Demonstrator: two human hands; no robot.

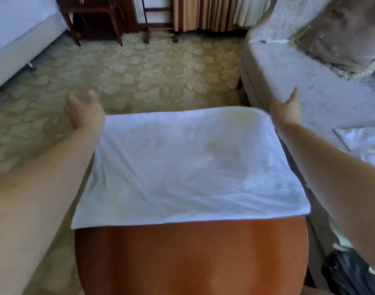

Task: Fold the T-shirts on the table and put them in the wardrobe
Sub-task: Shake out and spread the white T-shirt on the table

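A white T-shirt point(188, 165) lies flat on the far half of a round brown wooden table point(190, 256), folded into a wide rectangle. Its far edge hangs over the table's rim. My left hand point(82, 110) hovers just past the shirt's far left corner, fingers loosely spread and holding nothing. Beyond the far right corner my right hand point(287, 107) is held out, fingers straight, empty too. Neither hand touches the cloth. No wardrobe is in view.
A grey sofa point(310, 81) stands close on the right, with a cushion point(340, 33) and more white cloth point(365, 143) on its seat. A white bed point(16, 39) is at far left, a dark wooden stand point(92, 15) and curtains point(203, 11) at the back. Patterned carpet point(150, 71) lies between.
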